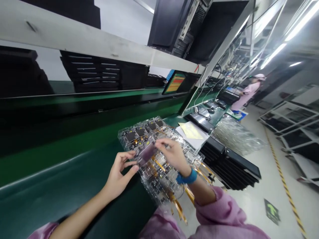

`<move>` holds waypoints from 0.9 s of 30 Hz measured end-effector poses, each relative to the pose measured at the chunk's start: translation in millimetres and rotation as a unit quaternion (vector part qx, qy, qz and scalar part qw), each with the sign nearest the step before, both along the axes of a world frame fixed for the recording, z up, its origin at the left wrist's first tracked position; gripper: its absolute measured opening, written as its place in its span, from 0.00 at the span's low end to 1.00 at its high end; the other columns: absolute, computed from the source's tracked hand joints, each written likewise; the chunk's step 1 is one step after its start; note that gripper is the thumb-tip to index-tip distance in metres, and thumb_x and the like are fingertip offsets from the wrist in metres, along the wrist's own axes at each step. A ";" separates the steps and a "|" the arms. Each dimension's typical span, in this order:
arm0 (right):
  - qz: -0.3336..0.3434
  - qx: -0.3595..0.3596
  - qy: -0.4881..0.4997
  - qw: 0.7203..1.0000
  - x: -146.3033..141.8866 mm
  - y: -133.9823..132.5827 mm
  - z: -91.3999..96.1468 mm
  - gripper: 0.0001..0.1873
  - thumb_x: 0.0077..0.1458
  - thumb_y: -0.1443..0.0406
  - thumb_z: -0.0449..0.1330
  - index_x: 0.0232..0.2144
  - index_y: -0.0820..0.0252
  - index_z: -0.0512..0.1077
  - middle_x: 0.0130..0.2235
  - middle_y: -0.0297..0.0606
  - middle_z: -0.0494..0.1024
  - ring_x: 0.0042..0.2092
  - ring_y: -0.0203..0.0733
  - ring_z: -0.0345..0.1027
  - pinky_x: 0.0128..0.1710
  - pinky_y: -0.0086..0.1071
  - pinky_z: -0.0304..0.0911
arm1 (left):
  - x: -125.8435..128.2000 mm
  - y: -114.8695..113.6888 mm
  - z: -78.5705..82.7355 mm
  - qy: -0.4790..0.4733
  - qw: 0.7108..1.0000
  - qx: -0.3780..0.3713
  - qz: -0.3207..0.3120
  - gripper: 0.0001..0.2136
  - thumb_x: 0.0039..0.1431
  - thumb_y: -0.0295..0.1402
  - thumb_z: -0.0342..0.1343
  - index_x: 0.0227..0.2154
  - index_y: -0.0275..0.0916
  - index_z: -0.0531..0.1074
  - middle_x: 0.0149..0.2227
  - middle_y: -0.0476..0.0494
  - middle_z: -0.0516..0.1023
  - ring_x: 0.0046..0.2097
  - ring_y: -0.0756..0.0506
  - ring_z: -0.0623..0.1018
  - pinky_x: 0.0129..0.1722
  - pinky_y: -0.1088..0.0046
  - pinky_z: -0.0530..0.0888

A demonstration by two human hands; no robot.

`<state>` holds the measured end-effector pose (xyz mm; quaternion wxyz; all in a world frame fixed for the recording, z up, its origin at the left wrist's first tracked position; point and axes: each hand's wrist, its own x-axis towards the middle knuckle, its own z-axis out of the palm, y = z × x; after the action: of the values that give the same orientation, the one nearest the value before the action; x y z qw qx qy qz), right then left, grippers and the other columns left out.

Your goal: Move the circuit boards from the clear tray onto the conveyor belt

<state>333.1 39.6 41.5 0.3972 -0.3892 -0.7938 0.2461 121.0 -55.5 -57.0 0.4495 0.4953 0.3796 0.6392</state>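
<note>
My right hand (174, 156), with a blue wrist band, pinches the upper right edge of a small circuit board (147, 153) that has a blurred, purplish flat face. The board is tilted above a clear plastic tray (147, 181). At the board's left edge is my left hand (121, 172), its thumb and fingers apart; the fingertips are close to the edge, and contact is hard to make out. Several more circuit boards (131, 136) with dark square parts lie in the tray. Orange flat cables (179, 210) hang out over its near side.
The tray sits on a green bench (99, 176). A yellow paper (190, 130) and black units (229, 162) are to the right. Above runs a shelf with black cases (97, 73) and a lit screen (175, 82). A person in pink (246, 93) stands farther along the bench.
</note>
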 end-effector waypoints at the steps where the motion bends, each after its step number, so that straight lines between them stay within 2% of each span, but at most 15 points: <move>1: -0.023 -0.007 -0.014 1.000 12.6 17.7 1.4 0.12 0.63 0.57 0.61 0.34 0.57 0.81 0.37 0.37 0.82 0.39 0.47 0.76 0.43 0.38 0.71 | -3.8 6.0 -6.6 0.017 1.000 0.010 -0.004 0.14 0.61 0.38 0.62 0.44 0.44 0.64 0.55 0.39 0.72 0.53 0.43 0.76 0.52 0.64 0.75; 3: -0.124 -0.031 -0.061 0.990 40.9 57.5 1.2 0.12 0.63 0.60 0.59 0.34 0.59 0.81 0.37 0.37 0.82 0.40 0.48 0.76 0.45 0.36 0.70 | -13.3 21.0 -26.8 0.055 0.998 0.014 0.018 0.13 0.62 0.38 0.60 0.46 0.43 0.65 0.56 0.38 0.72 0.53 0.43 0.76 0.54 0.62 0.73; 5: -0.253 -0.078 -0.131 0.955 68.2 95.4 -4.9 0.10 0.61 0.65 0.59 0.34 0.61 0.81 0.38 0.38 0.82 0.43 0.49 0.76 0.46 0.33 0.69 | -24.6 37.6 -52.7 0.078 0.994 -0.018 0.068 0.13 0.61 0.40 0.59 0.45 0.42 0.66 0.53 0.39 0.73 0.49 0.44 0.77 0.50 0.63 0.74; 6: -0.290 -0.099 -0.154 0.940 79.6 111.1 -10.5 0.10 0.59 0.67 0.60 0.33 0.62 0.82 0.37 0.39 0.82 0.44 0.50 0.76 0.45 0.32 0.68 | -30.4 45.4 -65.4 0.075 0.992 -0.044 0.092 0.14 0.61 0.41 0.59 0.44 0.41 0.66 0.52 0.39 0.73 0.47 0.44 0.77 0.47 0.64 0.75; 8: -0.321 -0.136 -0.182 0.919 96.4 134.2 -26.0 0.08 0.56 0.70 0.61 0.31 0.64 0.82 0.35 0.41 0.82 0.44 0.51 0.77 0.44 0.31 0.69 | -41.3 58.3 -85.8 0.059 0.986 -0.088 0.126 0.16 0.59 0.43 0.59 0.44 0.41 0.66 0.50 0.39 0.74 0.44 0.44 0.77 0.43 0.65 0.75; 10: -0.327 -0.160 -0.196 0.911 104.4 147.4 -44.5 0.08 0.54 0.71 0.62 0.30 0.65 0.82 0.33 0.42 0.82 0.42 0.51 0.77 0.41 0.30 0.69 | -50.0 65.9 -96.4 0.051 0.982 -0.108 0.144 0.16 0.58 0.44 0.58 0.44 0.40 0.67 0.49 0.39 0.74 0.44 0.45 0.76 0.40 0.67 0.75; 14: -0.326 -0.185 -0.221 0.900 101.7 156.9 -74.8 0.09 0.55 0.72 0.61 0.33 0.64 0.83 0.34 0.40 0.82 0.42 0.48 0.78 0.39 0.27 0.68 | -57.6 68.1 -97.1 0.060 0.981 -0.113 0.144 0.17 0.57 0.44 0.59 0.43 0.40 0.67 0.47 0.40 0.75 0.43 0.45 0.76 0.39 0.69 0.75; 17: -0.321 -0.185 -0.244 0.896 93.9 157.7 -85.2 0.09 0.56 0.72 0.62 0.32 0.62 0.83 0.33 0.38 0.82 0.42 0.48 0.77 0.39 0.26 0.67 | -57.3 66.6 -95.0 0.064 0.981 -0.118 0.142 0.17 0.56 0.44 0.59 0.43 0.40 0.67 0.47 0.40 0.76 0.43 0.45 0.76 0.39 0.69 0.75; 20: -0.327 -0.173 -0.268 0.889 89.0 156.8 -88.0 0.09 0.57 0.72 0.61 0.32 0.60 0.83 0.34 0.38 0.82 0.43 0.49 0.77 0.42 0.27 0.66 | -56.5 66.4 -95.6 0.066 0.981 -0.121 0.139 0.16 0.57 0.44 0.58 0.43 0.40 0.67 0.47 0.41 0.76 0.43 0.45 0.76 0.39 0.69 0.75; 27: -0.346 -0.144 -0.300 0.877 91.8 158.8 -82.8 0.12 0.59 0.72 0.59 0.40 0.60 0.82 0.42 0.41 0.82 0.46 0.50 0.76 0.42 0.28 0.66 | -57.0 68.4 -96.3 0.070 0.981 -0.117 0.139 0.15 0.58 0.44 0.58 0.42 0.40 0.68 0.46 0.41 0.76 0.42 0.45 0.75 0.38 0.70 0.74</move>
<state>424.9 198.3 -41.3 0.1389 -0.7475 -0.6451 0.0757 64.0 12.8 -153.3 0.3833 0.4251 0.5472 0.6107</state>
